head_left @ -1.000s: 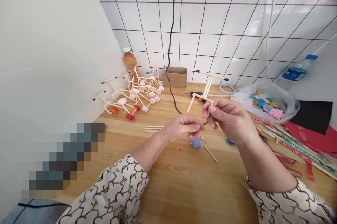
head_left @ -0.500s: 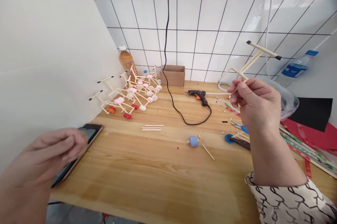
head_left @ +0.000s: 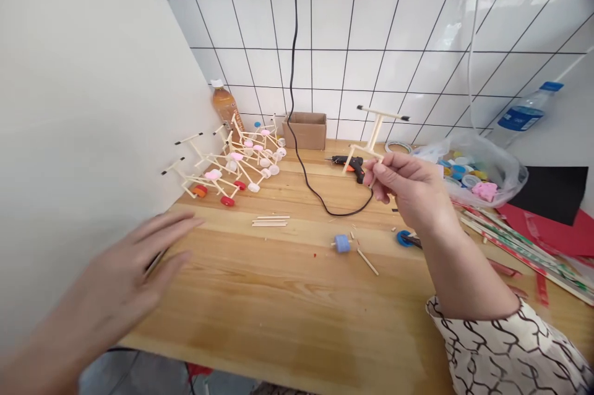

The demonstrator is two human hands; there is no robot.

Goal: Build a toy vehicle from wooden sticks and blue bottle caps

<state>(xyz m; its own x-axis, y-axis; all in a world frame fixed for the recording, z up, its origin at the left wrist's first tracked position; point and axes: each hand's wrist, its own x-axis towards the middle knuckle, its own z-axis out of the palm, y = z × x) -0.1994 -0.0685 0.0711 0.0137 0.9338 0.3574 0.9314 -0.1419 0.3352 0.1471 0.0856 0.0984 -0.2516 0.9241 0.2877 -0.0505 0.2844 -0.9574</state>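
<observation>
Between thumb and fingers, my right hand (head_left: 408,187) grips a small frame of wooden sticks (head_left: 375,132) with a black-tipped crossbar. It is held up in the air in front of the glue gun (head_left: 351,166). My left hand (head_left: 134,265) is over the table's left side, fingers stretched and thumb apart, with nothing in it. It covers most of a dark phone or tablet. Below the frame lie a blue wheel piece on a stick (head_left: 342,243) and a loose stick (head_left: 368,262). Several sticks (head_left: 270,221) lie side by side mid-table.
Stick models with coloured wheels (head_left: 232,163) crowd the back left by an orange drink bottle (head_left: 226,107). A cardboard box (head_left: 305,130) stands at the wall. To the right are a bag of bottle caps (head_left: 505,175), a water bottle (head_left: 524,111) and coloured sheets (head_left: 552,194). A black cable (head_left: 293,60) hangs centrally.
My right hand has carried the stick frame leftward and slightly lower, turning it. My left hand has moved right and its closed fingers have spread.
</observation>
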